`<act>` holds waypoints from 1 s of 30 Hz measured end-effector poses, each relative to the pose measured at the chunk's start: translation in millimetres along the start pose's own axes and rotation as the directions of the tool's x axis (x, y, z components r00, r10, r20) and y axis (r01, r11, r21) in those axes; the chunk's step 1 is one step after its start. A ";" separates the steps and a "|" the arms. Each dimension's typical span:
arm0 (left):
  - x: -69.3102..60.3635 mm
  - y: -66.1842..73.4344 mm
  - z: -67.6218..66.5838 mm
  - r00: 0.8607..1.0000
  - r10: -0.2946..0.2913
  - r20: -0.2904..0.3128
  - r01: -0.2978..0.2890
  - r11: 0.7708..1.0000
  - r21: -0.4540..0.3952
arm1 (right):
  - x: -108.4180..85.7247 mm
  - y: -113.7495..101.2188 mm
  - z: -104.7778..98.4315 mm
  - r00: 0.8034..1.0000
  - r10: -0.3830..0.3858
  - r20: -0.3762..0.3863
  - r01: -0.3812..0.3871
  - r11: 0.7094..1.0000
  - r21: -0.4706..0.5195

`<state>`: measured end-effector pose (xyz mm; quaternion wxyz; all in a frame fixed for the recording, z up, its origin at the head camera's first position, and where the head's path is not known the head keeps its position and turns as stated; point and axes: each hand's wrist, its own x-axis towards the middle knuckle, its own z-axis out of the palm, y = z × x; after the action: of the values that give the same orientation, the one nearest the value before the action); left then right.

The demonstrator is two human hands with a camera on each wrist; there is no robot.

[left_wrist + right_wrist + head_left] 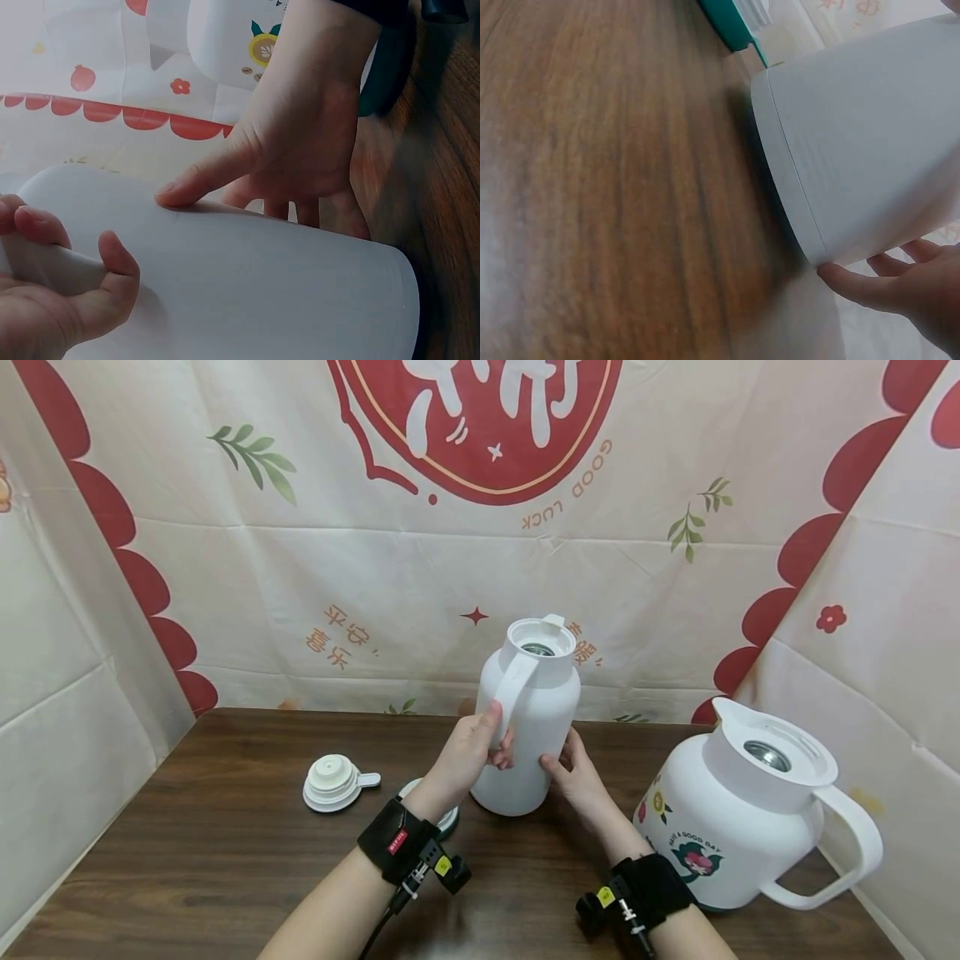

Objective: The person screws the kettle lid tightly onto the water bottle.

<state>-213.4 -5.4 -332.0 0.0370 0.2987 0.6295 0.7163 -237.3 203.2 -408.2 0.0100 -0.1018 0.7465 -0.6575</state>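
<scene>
A white vacuum jug (540, 718), its neck open at the top, is in the middle of the head view near the table's back. My left hand (474, 742) grips its handle (517, 685), with the fingers wrapped round it. My right hand (579, 777) touches the right side of the body, low down. In the left wrist view, the right thumb (199, 176) lies along the body, while the fairly straight fingers pass partly out of sight behind it. Whether the jug's base fully rests on the table cannot be told.
A larger white jug (738, 810) with printed pictures stands at the right, its neck uncovered. A white stepped stopper (332, 783) lies on the brown table (187, 860) at the left. Another round piece (448, 822) is partly hidden behind my left wrist. A printed cloth (360, 577) hangs behind.
</scene>
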 end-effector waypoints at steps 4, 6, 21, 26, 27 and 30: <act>-1.9 4.8 2.8 1.000 0.011 -0.006 -0.011 1.000 -0.005 | 0.2 -3.0 -1.7 1.000 -0.022 0.011 0.022 1.000 -0.014; -2.9 6.9 4.1 1.000 0.012 -0.008 -0.012 1.000 -0.011 | -0.3 -5.1 -2.6 1.000 -0.023 0.018 0.023 0.999 -0.029; -20.1 28.1 16.1 1.000 -0.006 -0.017 0.006 1.000 0.012 | -11.4 -16.7 -5.4 0.995 0.020 0.095 -0.020 1.000 0.000; -27.7 33.2 21.6 0.999 0.004 -0.032 -0.004 1.000 0.009 | -17.7 -18.6 -5.9 0.992 0.001 0.122 0.002 1.000 -0.024; -29.1 34.2 23.0 0.999 0.011 -0.033 -0.011 1.000 0.008 | -19.0 -19.1 -6.0 0.992 -0.002 0.128 0.005 1.000 -0.026; -33.5 37.1 28.0 0.999 0.028 -0.038 -0.028 1.000 0.001 | -23.3 -20.7 -6.3 0.989 -0.011 0.144 0.014 1.000 -0.020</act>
<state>-160.8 -2.7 -309.7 0.0150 0.2940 0.6259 0.7222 -212.6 210.9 -389.8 0.0587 -0.1540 0.7500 -0.6405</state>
